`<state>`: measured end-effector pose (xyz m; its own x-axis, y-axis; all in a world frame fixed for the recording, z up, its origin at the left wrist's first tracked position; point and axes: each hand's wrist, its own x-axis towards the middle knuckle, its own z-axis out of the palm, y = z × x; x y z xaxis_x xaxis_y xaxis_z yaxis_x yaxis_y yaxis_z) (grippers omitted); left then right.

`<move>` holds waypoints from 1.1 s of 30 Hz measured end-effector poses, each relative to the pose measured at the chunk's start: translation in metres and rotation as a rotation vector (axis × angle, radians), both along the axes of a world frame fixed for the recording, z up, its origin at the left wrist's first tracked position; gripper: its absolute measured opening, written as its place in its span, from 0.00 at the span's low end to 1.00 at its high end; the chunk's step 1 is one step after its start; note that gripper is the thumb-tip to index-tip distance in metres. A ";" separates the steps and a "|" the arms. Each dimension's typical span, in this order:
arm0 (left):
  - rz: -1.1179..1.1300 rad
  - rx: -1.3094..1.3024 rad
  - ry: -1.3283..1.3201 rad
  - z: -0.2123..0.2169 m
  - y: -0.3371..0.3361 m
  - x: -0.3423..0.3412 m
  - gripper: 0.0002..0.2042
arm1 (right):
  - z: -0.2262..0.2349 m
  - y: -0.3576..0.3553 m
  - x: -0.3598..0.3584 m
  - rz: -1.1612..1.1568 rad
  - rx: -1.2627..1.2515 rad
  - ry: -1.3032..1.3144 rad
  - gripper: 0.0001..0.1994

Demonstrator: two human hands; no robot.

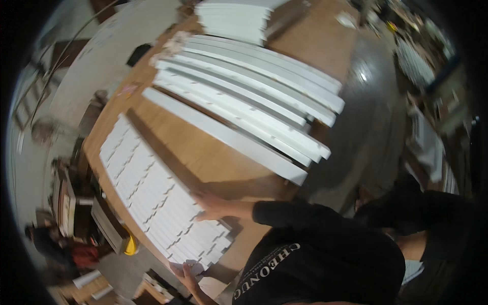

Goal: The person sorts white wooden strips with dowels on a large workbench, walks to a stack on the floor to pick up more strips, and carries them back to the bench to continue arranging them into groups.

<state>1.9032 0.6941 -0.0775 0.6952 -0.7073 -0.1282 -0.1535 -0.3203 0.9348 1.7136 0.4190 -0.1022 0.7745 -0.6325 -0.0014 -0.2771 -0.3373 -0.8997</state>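
A tight row of white slotted slats lies at an angle across the left part of a brown tabletop, its surface crossed by several broken lines of small dark notches. My right hand grips the slats' long right edge towards the near end, thumb over the top face and fingers partly hidden along the side. At the near left corner my left hand holds the edge, thumb on top, other fingers mostly out of sight beneath. The slats appear to rest on the table; any slight lift cannot be made out.
Long white strips lie side by side farther back on the table, with a single white board nearest me. Another white stack stands at the far end. Beyond the left edge are a person and a yellow object.
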 end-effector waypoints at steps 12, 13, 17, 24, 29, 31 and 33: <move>-0.492 -0.228 -0.422 0.092 -0.132 -0.184 0.23 | 0.061 -0.018 -0.228 -0.433 -0.315 0.656 0.51; -0.502 -0.272 -0.307 0.086 -0.144 -0.201 0.22 | 0.063 -0.021 -0.218 -0.401 -0.347 0.697 0.51; -0.449 -0.288 -0.044 0.042 -0.148 -0.260 0.22 | 0.062 -0.024 -0.198 -0.313 -0.418 0.758 0.51; -0.250 -0.100 0.035 0.008 -0.142 -0.269 0.27 | 0.072 -0.026 -0.182 -0.207 -0.130 0.671 0.53; -0.220 -0.140 0.110 -0.014 -0.167 -0.301 0.29 | 0.052 -0.040 -0.204 -0.142 -0.104 0.332 0.53; -0.209 -0.170 0.171 -0.016 -0.181 -0.315 0.29 | 0.060 -0.047 -0.207 -0.100 0.179 0.237 0.54; -0.184 -0.153 0.241 0.006 -0.193 -0.327 0.31 | 0.046 -0.056 -0.215 -0.036 0.273 0.221 0.54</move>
